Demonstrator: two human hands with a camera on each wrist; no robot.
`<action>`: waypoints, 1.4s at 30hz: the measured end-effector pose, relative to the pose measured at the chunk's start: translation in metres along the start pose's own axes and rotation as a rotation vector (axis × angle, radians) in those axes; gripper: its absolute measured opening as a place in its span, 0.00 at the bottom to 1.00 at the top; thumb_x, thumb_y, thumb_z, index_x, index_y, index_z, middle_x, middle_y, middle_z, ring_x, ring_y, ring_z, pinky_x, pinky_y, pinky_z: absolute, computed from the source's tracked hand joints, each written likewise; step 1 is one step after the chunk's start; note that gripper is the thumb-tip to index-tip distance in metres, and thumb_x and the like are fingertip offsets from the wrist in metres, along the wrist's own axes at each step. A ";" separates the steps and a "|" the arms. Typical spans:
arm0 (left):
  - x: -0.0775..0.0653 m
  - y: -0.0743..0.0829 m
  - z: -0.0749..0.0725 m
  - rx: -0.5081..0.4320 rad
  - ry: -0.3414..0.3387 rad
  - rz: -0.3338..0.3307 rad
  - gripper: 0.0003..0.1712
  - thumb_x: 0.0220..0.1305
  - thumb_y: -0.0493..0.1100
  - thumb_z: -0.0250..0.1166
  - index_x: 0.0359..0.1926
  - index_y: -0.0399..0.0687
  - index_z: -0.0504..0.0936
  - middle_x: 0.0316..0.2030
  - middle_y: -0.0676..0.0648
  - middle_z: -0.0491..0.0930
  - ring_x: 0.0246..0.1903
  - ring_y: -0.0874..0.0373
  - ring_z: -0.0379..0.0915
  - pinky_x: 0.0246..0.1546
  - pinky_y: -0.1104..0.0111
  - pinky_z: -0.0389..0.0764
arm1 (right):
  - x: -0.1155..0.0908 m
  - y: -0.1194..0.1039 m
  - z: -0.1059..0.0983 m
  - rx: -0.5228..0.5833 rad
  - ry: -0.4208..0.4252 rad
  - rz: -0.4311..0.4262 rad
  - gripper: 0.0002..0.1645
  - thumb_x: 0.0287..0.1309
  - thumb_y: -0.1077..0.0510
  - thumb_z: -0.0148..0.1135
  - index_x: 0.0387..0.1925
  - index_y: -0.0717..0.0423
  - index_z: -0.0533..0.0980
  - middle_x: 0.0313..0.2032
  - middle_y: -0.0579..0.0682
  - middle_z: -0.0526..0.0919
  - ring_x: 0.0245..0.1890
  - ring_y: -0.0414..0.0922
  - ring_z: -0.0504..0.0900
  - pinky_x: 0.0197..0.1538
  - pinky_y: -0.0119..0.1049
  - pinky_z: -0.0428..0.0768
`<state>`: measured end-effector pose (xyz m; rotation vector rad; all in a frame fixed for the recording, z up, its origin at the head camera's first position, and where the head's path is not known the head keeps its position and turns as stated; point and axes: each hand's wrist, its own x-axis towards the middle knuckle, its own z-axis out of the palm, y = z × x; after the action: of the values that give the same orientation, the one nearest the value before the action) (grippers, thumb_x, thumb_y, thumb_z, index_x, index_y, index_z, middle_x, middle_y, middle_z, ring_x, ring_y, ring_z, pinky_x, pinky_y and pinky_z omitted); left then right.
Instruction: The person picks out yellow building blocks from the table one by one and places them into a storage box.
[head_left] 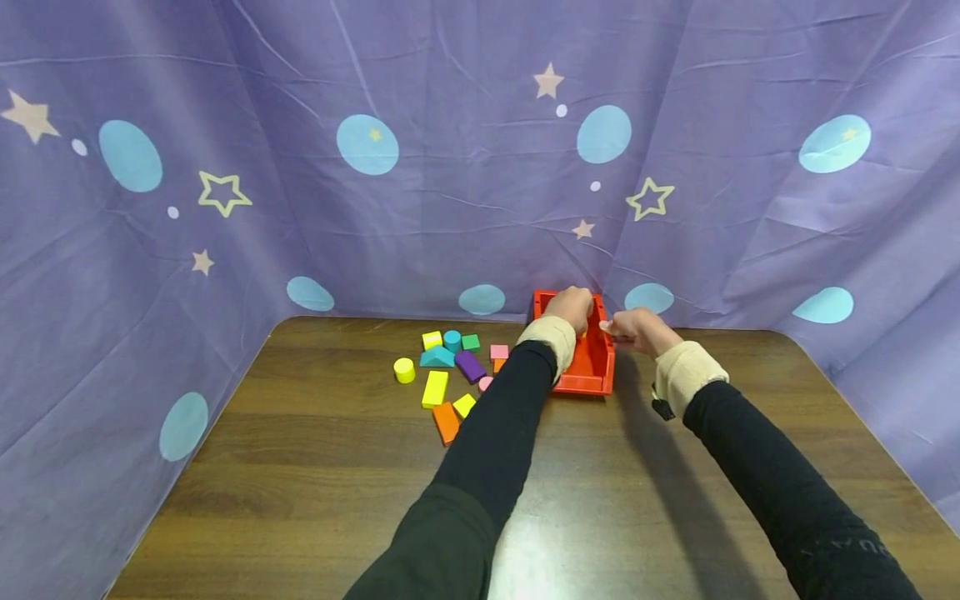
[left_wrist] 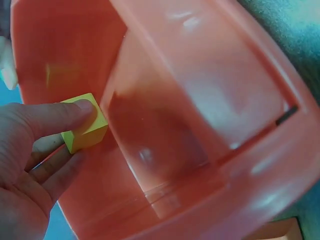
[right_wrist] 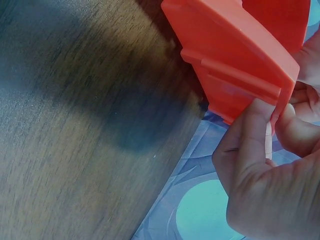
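Note:
A red plastic bin (head_left: 588, 385) stands at the back of the table, right of centre. Over its far part my left hand (head_left: 572, 307) reaches inside. In the left wrist view, thumb and fingers of that hand pinch a yellow block (left_wrist: 91, 139) close to the bin's inner wall. From the right side, my right hand (head_left: 643, 329) grips the bin's edge between thumb and fingers, as the right wrist view shows on the red side wall (right_wrist: 235, 70). Much of the bin's inside is hidden by the left arm in the head view.
Left of the bin lie several coloured blocks, among them a yellow cylinder (head_left: 404, 371), a blue triangle (head_left: 437, 357), a purple block (head_left: 470, 367) and an orange block (head_left: 446, 423). My left sleeve covers part of this group. A purple patterned curtain (head_left: 480, 208) hangs behind the wooden table (head_left: 300, 500).

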<state>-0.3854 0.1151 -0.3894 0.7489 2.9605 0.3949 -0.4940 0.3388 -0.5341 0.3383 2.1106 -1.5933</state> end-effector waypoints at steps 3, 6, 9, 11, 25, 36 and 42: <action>0.002 -0.001 0.005 -0.009 0.005 -0.015 0.16 0.60 0.28 0.68 0.21 0.47 0.74 0.22 0.52 0.68 0.27 0.58 0.63 0.29 0.69 0.66 | -0.049 -0.020 0.020 -0.001 0.020 -0.012 0.15 0.68 0.63 0.62 0.25 0.58 0.70 0.28 0.51 0.73 0.33 0.45 0.78 0.44 0.37 0.84; 0.004 -0.003 0.011 -0.020 0.006 -0.020 0.13 0.62 0.30 0.68 0.24 0.47 0.78 0.24 0.52 0.73 0.27 0.59 0.67 0.30 0.69 0.69 | -0.069 -0.028 0.027 -0.005 0.022 -0.012 0.15 0.66 0.65 0.61 0.24 0.58 0.68 0.26 0.50 0.71 0.31 0.45 0.77 0.42 0.37 0.84; 0.006 -0.005 0.016 -0.021 0.008 -0.025 0.10 0.63 0.31 0.68 0.26 0.46 0.81 0.25 0.52 0.76 0.28 0.59 0.69 0.30 0.69 0.71 | -0.072 -0.030 0.031 -0.011 0.028 -0.009 0.15 0.66 0.66 0.56 0.22 0.57 0.69 0.25 0.49 0.72 0.30 0.44 0.79 0.40 0.36 0.84; 0.007 -0.006 0.017 -0.019 0.011 -0.027 0.10 0.62 0.31 0.69 0.26 0.46 0.81 0.25 0.52 0.76 0.28 0.59 0.69 0.30 0.69 0.71 | -0.084 -0.035 0.037 -0.004 0.031 -0.006 0.17 0.67 0.66 0.57 0.21 0.56 0.68 0.24 0.48 0.70 0.29 0.43 0.77 0.39 0.35 0.83; 0.009 -0.005 0.022 0.025 0.020 -0.031 0.08 0.61 0.31 0.69 0.28 0.47 0.85 0.29 0.53 0.84 0.30 0.60 0.76 0.34 0.67 0.78 | -0.012 -0.003 0.010 0.013 -0.007 -0.033 0.12 0.65 0.61 0.67 0.26 0.61 0.76 0.31 0.53 0.78 0.33 0.44 0.81 0.43 0.36 0.84; 0.007 -0.003 0.025 0.021 0.022 -0.042 0.05 0.61 0.32 0.70 0.34 0.47 0.88 0.36 0.52 0.87 0.34 0.61 0.78 0.38 0.68 0.80 | -0.192 -0.082 0.084 -0.086 0.124 0.018 0.22 0.73 0.67 0.50 0.19 0.57 0.64 0.25 0.46 0.67 0.28 0.41 0.72 0.41 0.33 0.79; 0.009 -0.003 0.028 0.009 0.024 -0.049 0.06 0.61 0.31 0.70 0.35 0.47 0.88 0.36 0.52 0.88 0.35 0.60 0.80 0.39 0.68 0.80 | -0.202 -0.086 0.085 -0.075 0.095 0.029 0.17 0.75 0.66 0.48 0.25 0.58 0.66 0.29 0.46 0.69 0.29 0.38 0.72 0.46 0.32 0.77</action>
<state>-0.3909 0.1233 -0.4169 0.6758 2.9986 0.3902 -0.3418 0.2494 -0.3781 0.4252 2.2192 -1.5049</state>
